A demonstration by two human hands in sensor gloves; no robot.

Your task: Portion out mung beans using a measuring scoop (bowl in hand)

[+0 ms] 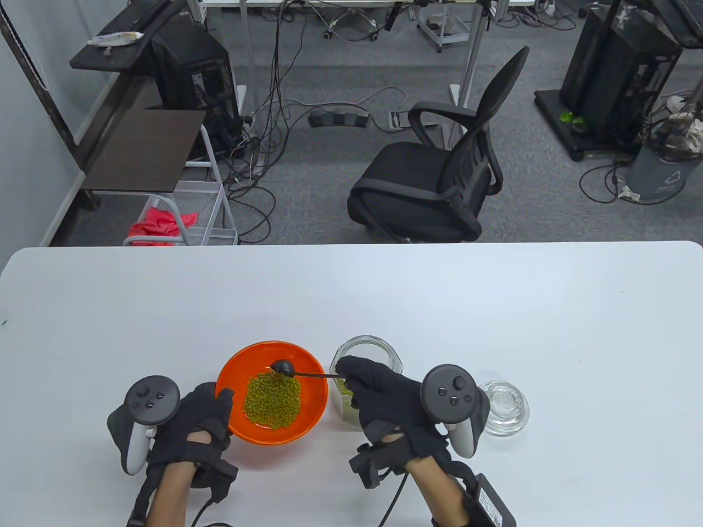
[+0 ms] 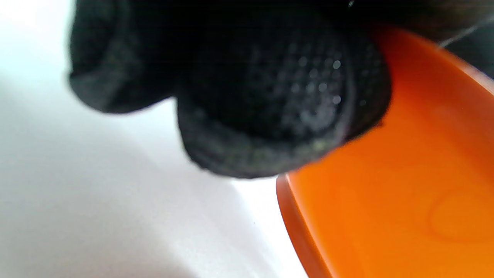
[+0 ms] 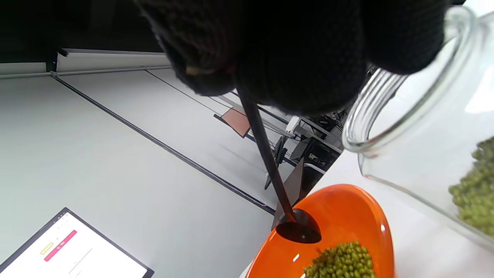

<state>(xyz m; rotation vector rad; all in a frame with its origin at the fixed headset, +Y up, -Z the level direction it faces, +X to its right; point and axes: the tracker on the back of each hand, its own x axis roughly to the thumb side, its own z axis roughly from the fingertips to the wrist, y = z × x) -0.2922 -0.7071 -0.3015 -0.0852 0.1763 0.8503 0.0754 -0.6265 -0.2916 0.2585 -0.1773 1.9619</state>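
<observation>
An orange bowl [image 1: 307, 369] holds a pile of green mung beans [image 1: 272, 401] at the table's front centre. My left hand [image 1: 204, 414] grips the bowl's left rim, thumb over the edge; the left wrist view shows its fingertips [image 2: 270, 100] against the bowl's orange underside [image 2: 405, 200]. My right hand [image 1: 379, 387] pinches the thin handle of a black measuring scoop [image 1: 283, 366], whose head hangs over the bowl's far side above the beans. In the right wrist view the scoop [image 3: 297, 229] looks empty over the beans [image 3: 341, 260]. A glass jar [image 1: 367, 351] with beans stands just right of the bowl, partly behind my right hand.
The jar's glass lid [image 1: 504, 407] lies on the white table [image 1: 494, 307] to the right of my right hand. A black office chair [image 1: 439, 170] stands beyond the table's far edge.
</observation>
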